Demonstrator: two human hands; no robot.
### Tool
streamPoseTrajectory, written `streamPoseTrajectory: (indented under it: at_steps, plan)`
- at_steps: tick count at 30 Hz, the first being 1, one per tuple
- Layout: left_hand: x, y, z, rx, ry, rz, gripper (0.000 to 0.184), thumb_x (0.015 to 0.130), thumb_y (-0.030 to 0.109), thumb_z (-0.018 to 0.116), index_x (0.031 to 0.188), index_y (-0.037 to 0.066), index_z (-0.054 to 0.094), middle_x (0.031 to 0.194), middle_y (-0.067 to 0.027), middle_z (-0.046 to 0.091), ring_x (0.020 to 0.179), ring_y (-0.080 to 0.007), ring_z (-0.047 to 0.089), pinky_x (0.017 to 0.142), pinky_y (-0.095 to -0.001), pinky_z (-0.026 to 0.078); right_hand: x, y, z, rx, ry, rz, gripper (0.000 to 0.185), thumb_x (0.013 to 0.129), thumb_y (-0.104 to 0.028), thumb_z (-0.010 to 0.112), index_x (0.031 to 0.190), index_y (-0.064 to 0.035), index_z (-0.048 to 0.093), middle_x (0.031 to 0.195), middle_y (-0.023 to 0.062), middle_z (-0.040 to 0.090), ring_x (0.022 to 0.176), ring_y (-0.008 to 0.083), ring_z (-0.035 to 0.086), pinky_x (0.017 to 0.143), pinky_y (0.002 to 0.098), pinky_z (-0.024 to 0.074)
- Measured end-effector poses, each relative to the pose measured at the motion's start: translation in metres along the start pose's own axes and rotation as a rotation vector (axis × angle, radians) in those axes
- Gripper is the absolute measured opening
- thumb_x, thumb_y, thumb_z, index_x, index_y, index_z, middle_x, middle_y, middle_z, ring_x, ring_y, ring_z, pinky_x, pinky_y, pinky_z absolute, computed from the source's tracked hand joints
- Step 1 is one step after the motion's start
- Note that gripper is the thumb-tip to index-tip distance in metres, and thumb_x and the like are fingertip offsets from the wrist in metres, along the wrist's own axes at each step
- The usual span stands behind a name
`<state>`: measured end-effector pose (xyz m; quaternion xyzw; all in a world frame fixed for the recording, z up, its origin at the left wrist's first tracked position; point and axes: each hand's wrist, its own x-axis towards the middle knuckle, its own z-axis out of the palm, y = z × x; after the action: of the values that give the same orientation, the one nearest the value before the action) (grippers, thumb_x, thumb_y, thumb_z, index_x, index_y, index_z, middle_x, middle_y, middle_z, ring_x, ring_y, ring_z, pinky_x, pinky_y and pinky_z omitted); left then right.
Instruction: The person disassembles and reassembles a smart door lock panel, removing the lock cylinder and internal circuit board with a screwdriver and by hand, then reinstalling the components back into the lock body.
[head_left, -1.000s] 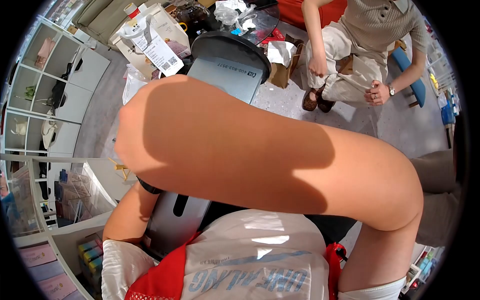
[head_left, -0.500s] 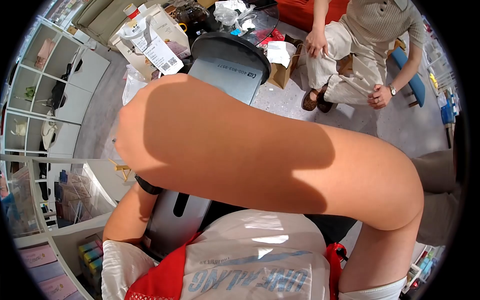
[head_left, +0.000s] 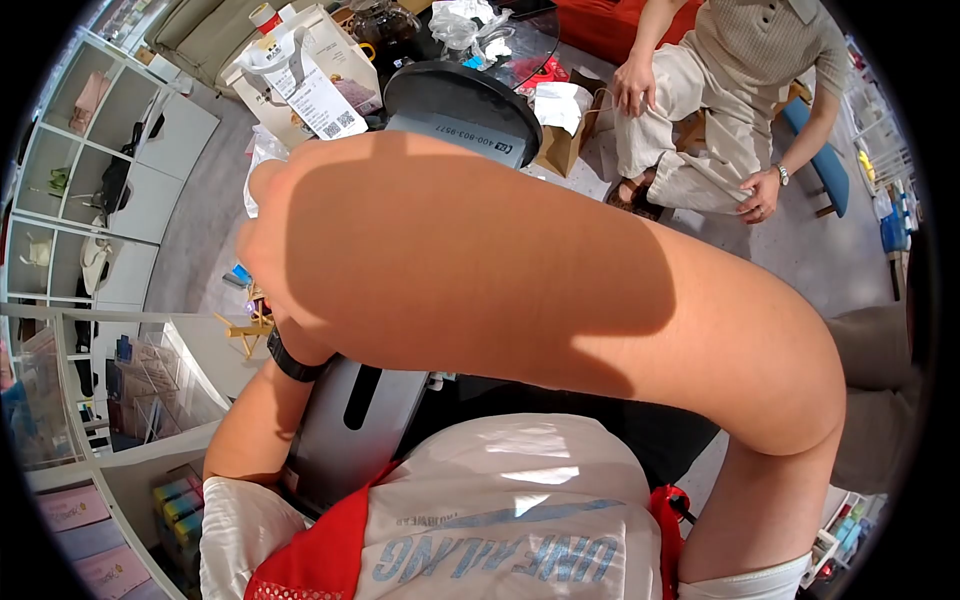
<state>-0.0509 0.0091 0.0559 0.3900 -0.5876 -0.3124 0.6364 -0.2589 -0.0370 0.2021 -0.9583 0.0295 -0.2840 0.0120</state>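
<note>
My right forearm stretches across the view from the right and covers much of the middle. At its far end my right hand [head_left: 268, 215] has its knuckles bent and its fingers curled down; what they hold, if anything, is hidden. Below it, my left hand [head_left: 303, 335] shows only a small part beyond a black wristband [head_left: 292, 358], and its fingers are hidden behind the right hand. Both hands are over or beside a grey metal machine [head_left: 358, 425] with a long slot. A black round-ended part [head_left: 462, 92] stands at its far end, near a printed phone number.
A paper bag [head_left: 345, 85] with a receipt and a glass pot [head_left: 383, 25] stand beyond the machine. A seated person [head_left: 690, 110] is at the upper right. White shelves [head_left: 110, 250] line the left. A small yellow stand [head_left: 245, 335] sits left of my hands.
My right hand and wrist have shifted slightly upward and tilted. More of the left wrist and wristband shows beneath. Small colourful items now show beside the hands, and the seated person's hand has moved slightly.
</note>
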Motion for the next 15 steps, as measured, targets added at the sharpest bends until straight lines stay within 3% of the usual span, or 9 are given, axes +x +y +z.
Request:
streamPoseTrajectory:
  at_steps: [3,7,15]
  plan:
    - [-0.007,0.003,-0.004,0.029,-0.019,-0.002,0.022,0.094,0.006,0.07,0.115,-0.002,0.069,0.109,-0.0113,0.073,0.097,-0.0236,0.07,0.083,-0.035,0.055,-0.001,0.005,0.007,0.053,0.057,-0.01,0.007,0.075,-0.014,0.07,0.07,-0.008,0.07,0.083,0.0062,0.065,0.087,0.0238,0.066,0.069,0.0308,0.054]
    - [-0.015,0.004,-0.008,0.04,-0.029,0.006,0.023,0.093,0.006,0.07,0.115,-0.002,0.069,0.109,-0.0114,0.073,0.097,-0.0239,0.07,0.084,-0.0352,0.055,-0.009,0.009,0.026,0.245,0.204,0.067,0.018,0.07,-0.023,0.078,0.078,-0.0061,0.076,0.083,0.0104,0.072,0.081,0.0271,0.072,0.066,0.0354,0.0581]
    - [-0.023,0.005,-0.009,0.028,-0.019,0.008,0.023,0.093,0.006,0.071,0.115,-0.001,0.069,0.109,-0.0117,0.073,0.097,-0.0244,0.071,0.084,-0.0356,0.056,-0.005,0.009,0.018,0.566,0.151,0.217,0.007,0.076,-0.009,0.07,0.081,-0.0049,0.068,0.088,0.0062,0.063,0.084,0.021,0.063,0.07,0.0299,0.0519]
